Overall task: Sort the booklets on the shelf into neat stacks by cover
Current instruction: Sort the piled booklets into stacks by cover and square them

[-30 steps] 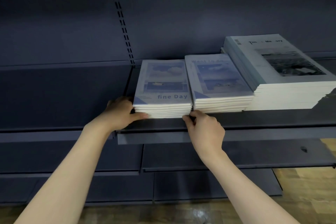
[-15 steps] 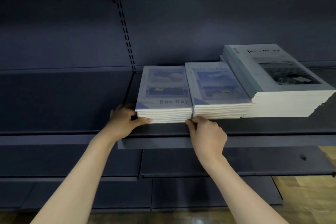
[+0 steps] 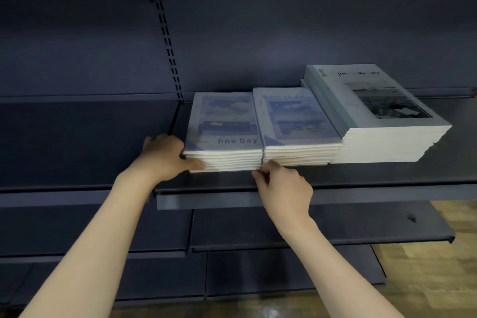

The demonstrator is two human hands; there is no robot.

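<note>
At the front corners of the "fine Day" stack (image 3: 224, 148), both hands are at work. Left hand (image 3: 165, 156) grips the stack's left front corner, thumb laid along the lower front edges and fingers wrapped round the side, where they go out of sight. Right hand (image 3: 285, 192) sits at the stack's right front corner with fingers curled under; whether they pinch the bottom booklets or only press against them cannot be told, since the fingertips are hidden beneath the hand.

This stack is a pile of thin white-edged booklets, its top cover pale blue with clouds, a darker band and the words "fine Day". Touching it on the right is a second stack (image 3: 299, 137) of about the same height, with a similar blue cover whose title is blurred. Right of that, and touching it, stands a taller stack (image 3: 382, 137) of larger grey-covered booklets, slightly fanned at the front; its title is only partly legible.

All three rest on the dark shelf (image 3: 361, 175), set against a dark back panel (image 3: 258, 33).
</note>
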